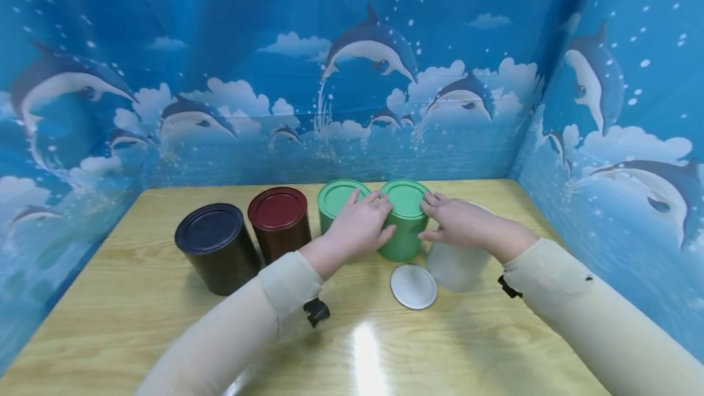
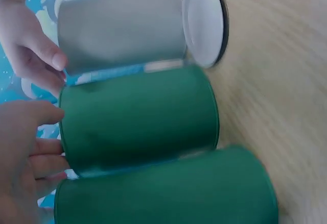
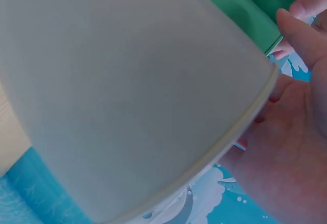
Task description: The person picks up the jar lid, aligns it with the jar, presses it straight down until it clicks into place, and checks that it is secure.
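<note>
Two green lidded canisters stand side by side at the table's back edge. My left hand [image 1: 356, 223] reaches over the front of the left green canister [image 1: 337, 199], its fingertips at the left rim of the right green canister [image 1: 406, 240]. On that canister's other side, my right hand [image 1: 461, 222] has its fingertips at the lid's right edge. Both hands have their fingers extended rather than curled. Beneath the right hand stands a white canister [image 1: 456, 267], its top mostly hidden by that hand. A round white lid [image 1: 414, 286] lies on the table in front of it.
Left of the green pair are a dark red canister [image 1: 279, 225] and a black canister [image 1: 220, 255], both lidded. The wooden table [image 1: 341, 335] is backed and flanked by a blue dolphin-print cloth [image 1: 264, 47].
</note>
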`<state>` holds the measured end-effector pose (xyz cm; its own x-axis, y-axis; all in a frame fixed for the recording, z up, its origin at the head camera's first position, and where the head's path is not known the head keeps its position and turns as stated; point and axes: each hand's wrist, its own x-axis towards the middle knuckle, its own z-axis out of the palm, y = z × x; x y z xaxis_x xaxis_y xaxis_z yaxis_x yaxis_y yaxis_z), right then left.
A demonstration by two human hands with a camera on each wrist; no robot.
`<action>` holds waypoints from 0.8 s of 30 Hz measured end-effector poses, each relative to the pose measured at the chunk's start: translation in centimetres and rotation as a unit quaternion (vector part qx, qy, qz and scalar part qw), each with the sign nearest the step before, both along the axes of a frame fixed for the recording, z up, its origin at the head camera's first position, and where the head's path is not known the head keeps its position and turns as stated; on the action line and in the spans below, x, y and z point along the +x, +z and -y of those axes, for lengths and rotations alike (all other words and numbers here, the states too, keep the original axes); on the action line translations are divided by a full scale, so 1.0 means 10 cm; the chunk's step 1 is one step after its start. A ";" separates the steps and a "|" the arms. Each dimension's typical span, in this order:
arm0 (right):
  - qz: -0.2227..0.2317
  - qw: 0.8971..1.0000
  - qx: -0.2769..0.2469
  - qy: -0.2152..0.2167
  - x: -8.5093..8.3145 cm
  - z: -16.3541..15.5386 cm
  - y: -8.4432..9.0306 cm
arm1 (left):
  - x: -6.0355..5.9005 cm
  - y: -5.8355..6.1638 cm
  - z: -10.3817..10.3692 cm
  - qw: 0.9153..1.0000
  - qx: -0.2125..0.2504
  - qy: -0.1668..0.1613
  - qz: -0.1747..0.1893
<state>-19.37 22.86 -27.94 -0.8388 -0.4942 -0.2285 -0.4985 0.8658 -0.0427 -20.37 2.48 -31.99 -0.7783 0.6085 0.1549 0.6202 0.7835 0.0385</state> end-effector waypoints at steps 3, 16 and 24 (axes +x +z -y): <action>-0.007 1.000 -0.003 0.006 0.00 0.01 0.01 | -0.03 -0.02 0.01 0.999 0.038 0.002 -0.009; -0.025 1.000 -0.016 -0.009 -0.02 -0.04 0.00 | -0.12 0.00 -0.12 1.000 0.005 0.002 -0.004; -0.049 0.999 -0.014 -0.016 -0.07 0.00 -0.02 | -0.26 0.00 -0.29 0.997 -0.075 -0.006 0.032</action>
<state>-20.11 22.82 -28.16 -0.8722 -0.4713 -0.1309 -0.4730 0.8808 -0.0198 -23.00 5.41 -31.98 -0.7762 0.6304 0.0107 0.6297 0.7759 -0.0387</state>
